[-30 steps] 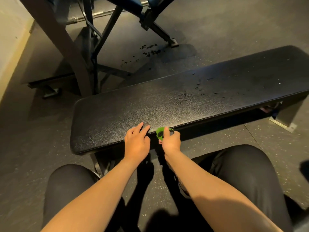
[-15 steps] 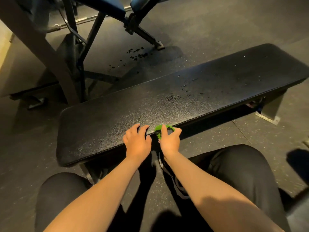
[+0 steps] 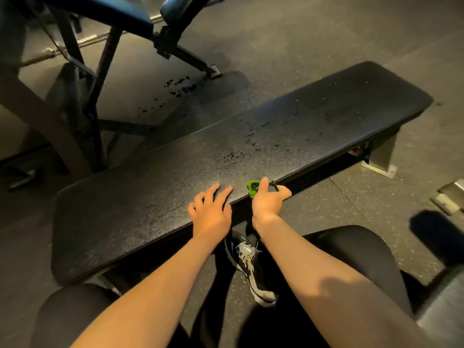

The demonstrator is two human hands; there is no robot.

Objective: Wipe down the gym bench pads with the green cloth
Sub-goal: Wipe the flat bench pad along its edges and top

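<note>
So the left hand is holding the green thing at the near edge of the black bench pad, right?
Not quite: the right hand holds the green thing at the near edge of the black bench pad. The left hand rests on the pad, holding nothing. The head view shows it.

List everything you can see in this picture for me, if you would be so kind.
Bench pad: one, black, across the middle.
Droplets: many, dark, on the bench pad's right half.
Floor spots: many, dark, beyond the bench pad.
Second bench: one, blue pad, dark frame, top left.
Bench foot: one, grey metal, under the pad's right end.
Floor: one, dark speckled, all around.
Green item: one, green, at the pad's near edge, mostly hidden.
Shoe: one, black and white, between the legs.
Legs: two, black trousers, bottom.
Left hand: one, fingers spread on the pad.
Right hand: one, gripping the green item.
</note>
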